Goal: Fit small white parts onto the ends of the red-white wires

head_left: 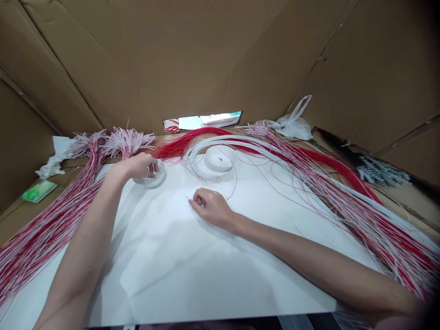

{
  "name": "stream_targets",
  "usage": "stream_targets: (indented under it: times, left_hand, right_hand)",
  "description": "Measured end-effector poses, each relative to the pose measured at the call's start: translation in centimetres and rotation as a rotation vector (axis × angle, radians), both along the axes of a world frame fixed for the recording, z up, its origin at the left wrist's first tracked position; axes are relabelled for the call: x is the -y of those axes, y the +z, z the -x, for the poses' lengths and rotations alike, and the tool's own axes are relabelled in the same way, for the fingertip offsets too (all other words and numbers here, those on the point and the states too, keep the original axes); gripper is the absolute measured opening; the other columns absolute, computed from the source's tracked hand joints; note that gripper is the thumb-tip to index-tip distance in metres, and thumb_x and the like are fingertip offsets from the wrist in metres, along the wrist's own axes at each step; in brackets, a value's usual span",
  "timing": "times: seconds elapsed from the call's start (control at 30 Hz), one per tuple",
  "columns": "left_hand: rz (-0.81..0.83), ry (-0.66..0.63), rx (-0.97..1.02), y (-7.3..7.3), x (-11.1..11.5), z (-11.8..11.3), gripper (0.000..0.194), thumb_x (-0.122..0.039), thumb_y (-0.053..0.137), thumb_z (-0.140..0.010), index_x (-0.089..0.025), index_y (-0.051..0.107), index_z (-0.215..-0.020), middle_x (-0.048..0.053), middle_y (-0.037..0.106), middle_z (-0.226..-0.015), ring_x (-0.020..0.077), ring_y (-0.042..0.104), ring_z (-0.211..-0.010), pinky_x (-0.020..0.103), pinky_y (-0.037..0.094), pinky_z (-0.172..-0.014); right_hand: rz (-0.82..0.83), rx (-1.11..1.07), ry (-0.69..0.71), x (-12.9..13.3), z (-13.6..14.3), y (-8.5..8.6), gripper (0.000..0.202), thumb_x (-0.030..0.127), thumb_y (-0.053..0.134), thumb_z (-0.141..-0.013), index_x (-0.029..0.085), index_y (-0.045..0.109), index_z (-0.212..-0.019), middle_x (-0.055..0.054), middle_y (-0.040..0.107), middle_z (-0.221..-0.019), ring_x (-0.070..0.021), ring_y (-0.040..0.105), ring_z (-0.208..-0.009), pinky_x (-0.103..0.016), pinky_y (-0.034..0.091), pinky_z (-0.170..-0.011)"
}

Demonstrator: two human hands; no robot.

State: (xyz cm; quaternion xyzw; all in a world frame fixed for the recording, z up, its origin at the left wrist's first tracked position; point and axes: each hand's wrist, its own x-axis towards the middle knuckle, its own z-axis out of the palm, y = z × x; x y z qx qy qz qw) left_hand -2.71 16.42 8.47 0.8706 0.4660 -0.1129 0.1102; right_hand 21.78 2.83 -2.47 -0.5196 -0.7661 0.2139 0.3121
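My left hand [139, 166] reaches over the rim of a clear round dish [158, 179], its fingers curled down into it. What those fingers pinch, if anything, is too small to make out. Over the white board, my right hand [213, 207] is closed in a pinch on a thin red wire [236, 182]. The wire's tip pokes out to the left of the fingertips, and its length loops back behind the hand. Just behind stands a round white tub [220, 159] with a small dark thing in it, ringed by a coil of white wires [193, 167].
Bundles of red and white wires [51, 224] lie along the left; another bundle [343, 201] runs down the right. Red wires [206, 133] arch behind the tub. Cardboard walls [206, 55] enclose the white board [192, 275]. A plastic bag [295, 124] and green packet [39, 191] sit at the sides.
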Motion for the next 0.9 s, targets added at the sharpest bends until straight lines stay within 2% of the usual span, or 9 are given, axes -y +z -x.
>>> stream_targets:
  times: [0.17,0.4,0.6,0.9]
  left_hand:
    - [0.104,0.004,-0.038,-2.5,-1.8,0.8,0.020,-0.019,0.064,-0.064,-0.022,0.070,-0.083,0.000,0.073,-0.089,0.0163,0.065,-0.076,0.022,0.045,-0.065]
    - [0.129,0.017,-0.049,-2.8,-2.0,0.9,0.020,-0.017,0.060,-0.064,-0.021,0.071,-0.080,0.001,0.072,-0.082,0.0174,0.064,-0.071,0.023,0.042,-0.058]
    - [0.119,0.003,-0.044,-1.9,-1.7,0.7,0.018,-0.016,0.059,-0.066,-0.020,0.072,-0.077,0.002,0.072,-0.079,0.0164,0.064,-0.071,0.022,0.042,-0.060]
    - [-0.001,-0.024,0.039,1.3,0.9,-0.9,0.018,-0.011,0.052,-0.070,-0.017,0.068,-0.075,0.002,0.070,-0.074,0.0147,0.062,-0.068,0.022,0.042,-0.060]
  right_hand:
    - [0.010,0.001,-0.001,0.1,0.0,0.2,0.015,0.026,0.059,-0.087,0.018,0.056,-0.075,0.002,0.058,-0.073,-0.0089,0.049,-0.064,-0.022,0.032,-0.062]
    - [0.009,0.004,0.003,0.0,0.0,0.0,0.015,0.026,0.059,-0.087,0.018,0.056,-0.075,0.002,0.059,-0.073,-0.0092,0.049,-0.064,-0.022,0.033,-0.062]
    - [0.007,0.010,0.002,0.0,0.0,0.1,0.015,0.026,0.059,-0.087,0.018,0.056,-0.075,0.002,0.059,-0.073,-0.0091,0.049,-0.064,-0.022,0.032,-0.062]
    - [0.008,0.015,0.003,0.0,0.0,0.0,0.015,0.027,0.059,-0.088,0.018,0.056,-0.075,0.001,0.059,-0.074,-0.0097,0.048,-0.064,-0.023,0.031,-0.061]
